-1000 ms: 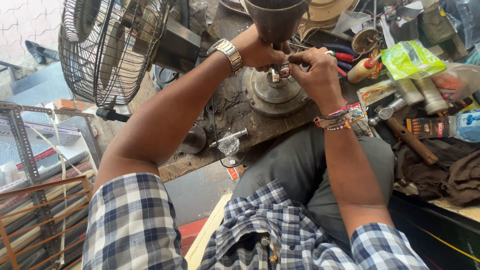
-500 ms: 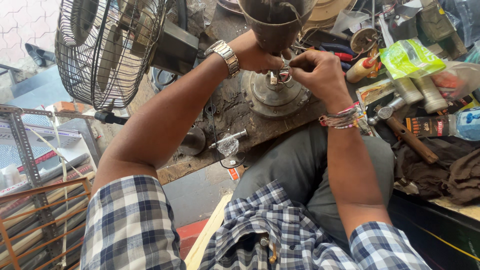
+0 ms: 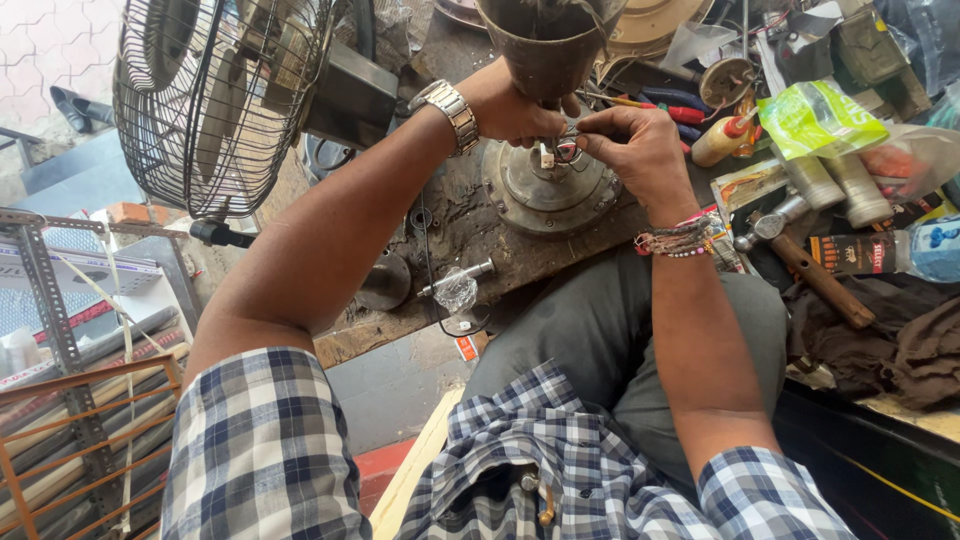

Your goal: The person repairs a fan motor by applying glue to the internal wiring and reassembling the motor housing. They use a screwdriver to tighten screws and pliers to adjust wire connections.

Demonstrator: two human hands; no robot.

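Note:
A round grey metal motor housing (image 3: 545,190) lies on a dirty wooden workbench (image 3: 470,240). Above it hangs a dark brown cup-shaped fan cover (image 3: 548,45). My left hand (image 3: 510,105), with a metal watch on the wrist, grips the base of this cover. My right hand (image 3: 640,150), with beaded bracelets on the wrist, pinches thin wires (image 3: 562,148) that run between the cover and the housing. A small white connector hangs among the wires.
A wire-caged table fan (image 3: 215,95) stands at the left of the bench. Screwdrivers (image 3: 655,100), a green packet (image 3: 815,115), a hammer (image 3: 810,265) and cans crowd the right side. A metal bolt (image 3: 455,280) lies near the bench edge. Metal racks (image 3: 60,330) stand at lower left.
The view has shifted slightly. Both hands stay at the wires under the cover, with my right fingers working a little closer to the housing.

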